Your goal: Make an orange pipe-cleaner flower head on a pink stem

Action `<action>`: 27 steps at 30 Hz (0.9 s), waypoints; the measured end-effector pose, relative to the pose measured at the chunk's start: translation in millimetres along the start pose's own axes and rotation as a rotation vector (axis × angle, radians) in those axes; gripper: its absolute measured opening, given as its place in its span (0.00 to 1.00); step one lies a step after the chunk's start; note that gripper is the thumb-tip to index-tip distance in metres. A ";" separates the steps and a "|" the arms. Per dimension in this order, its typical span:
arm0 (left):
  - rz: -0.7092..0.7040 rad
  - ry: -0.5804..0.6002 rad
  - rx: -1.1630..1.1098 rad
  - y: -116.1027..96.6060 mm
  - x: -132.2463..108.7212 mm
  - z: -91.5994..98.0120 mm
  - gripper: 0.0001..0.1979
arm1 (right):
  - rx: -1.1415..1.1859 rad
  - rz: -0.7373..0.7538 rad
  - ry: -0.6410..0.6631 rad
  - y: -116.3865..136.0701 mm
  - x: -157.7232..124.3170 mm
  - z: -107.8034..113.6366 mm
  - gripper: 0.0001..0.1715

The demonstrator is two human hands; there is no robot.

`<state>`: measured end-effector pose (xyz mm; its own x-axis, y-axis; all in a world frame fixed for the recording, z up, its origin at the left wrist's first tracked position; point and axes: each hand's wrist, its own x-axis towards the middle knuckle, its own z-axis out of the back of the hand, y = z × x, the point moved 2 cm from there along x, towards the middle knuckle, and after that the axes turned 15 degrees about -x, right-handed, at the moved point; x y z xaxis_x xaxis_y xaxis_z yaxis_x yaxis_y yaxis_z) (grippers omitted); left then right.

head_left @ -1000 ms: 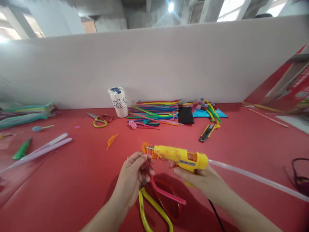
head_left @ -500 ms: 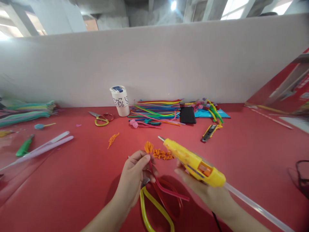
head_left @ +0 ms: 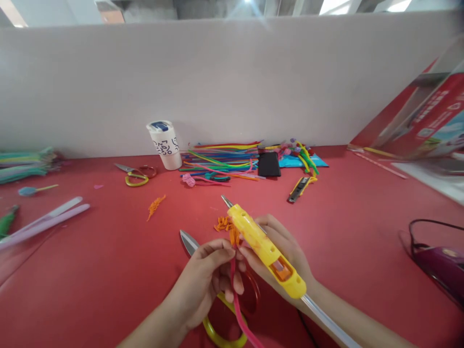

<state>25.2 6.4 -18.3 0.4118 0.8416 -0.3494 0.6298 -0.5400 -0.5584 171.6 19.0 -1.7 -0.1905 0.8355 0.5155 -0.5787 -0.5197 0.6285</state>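
Observation:
My left hand (head_left: 203, 280) pinches a pink pipe cleaner (head_left: 238, 309) just below the small orange tuft (head_left: 234, 236) at its top. In my right hand (head_left: 288, 244) is a yellow hot glue gun (head_left: 261, 241), with a clear glue stick (head_left: 328, 321) running out of its back end. The gun's metal nozzle points up and away, beyond the tuft. My right fingertips are close to the tuft, partly behind the gun; whether they touch it I cannot tell. Large scissors (head_left: 188, 241) lie under my hands, and several small orange pieces (head_left: 222, 224) lie just beyond.
Pipe cleaners (head_left: 221, 157) lie along the back, between a white cup (head_left: 166, 147) and a black flat object (head_left: 269, 165). Smaller scissors (head_left: 137, 179), an orange twisted strand (head_left: 155, 207) and a box cutter (head_left: 298, 189) lie nearer. A purple corded object (head_left: 440, 266) is at right.
My right hand has brought the glue gun left, and its fingers have come up to the tuft. The pink stem has swung more upright. The view has shifted right.

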 end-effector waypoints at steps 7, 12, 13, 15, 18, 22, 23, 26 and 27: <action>0.013 -0.002 0.007 1.8 0.9 0.8 0.07 | -0.063 0.065 0.014 -1.8 -0.8 -1.2 0.02; 0.022 -0.003 0.012 1.5 0.3 1.1 0.07 | -0.094 0.054 0.012 0.6 -0.9 -0.2 0.03; 0.023 -0.001 0.010 1.4 0.0 0.9 0.06 | -0.099 0.048 0.014 0.4 -1.0 -0.5 0.03; 0.022 -0.002 0.005 1.4 -0.3 0.6 0.06 | -0.094 0.064 0.017 0.3 -1.0 -1.2 0.03; 0.017 -0.003 0.000 1.8 0.0 0.5 0.06 | -0.087 0.086 -0.003 1.4 -0.9 -0.6 0.03; -0.045 -0.021 0.001 -2.1 2.3 1.8 0.07 | -0.088 0.005 -0.057 5.1 -1.9 7.3 0.03; -0.074 -0.035 0.002 -4.5 3.1 2.7 0.07 | -0.070 -0.020 -0.055 5.7 -2.2 9.9 0.02; -0.194 -0.098 -0.002 -14.5 5.1 6.6 0.07 | 0.065 -0.116 0.048 5.3 -2.8 13.9 0.01; -0.239 -0.119 0.000 -18.2 5.6 8.0 0.07 | 0.120 -0.155 0.102 4.4 -2.8 13.4 0.03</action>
<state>10.7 21.0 -16.1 0.1707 0.9406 -0.2935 0.6997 -0.3255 -0.6360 180.3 11.9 7.5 -0.1893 0.9176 0.3494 -0.5102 -0.3960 0.7635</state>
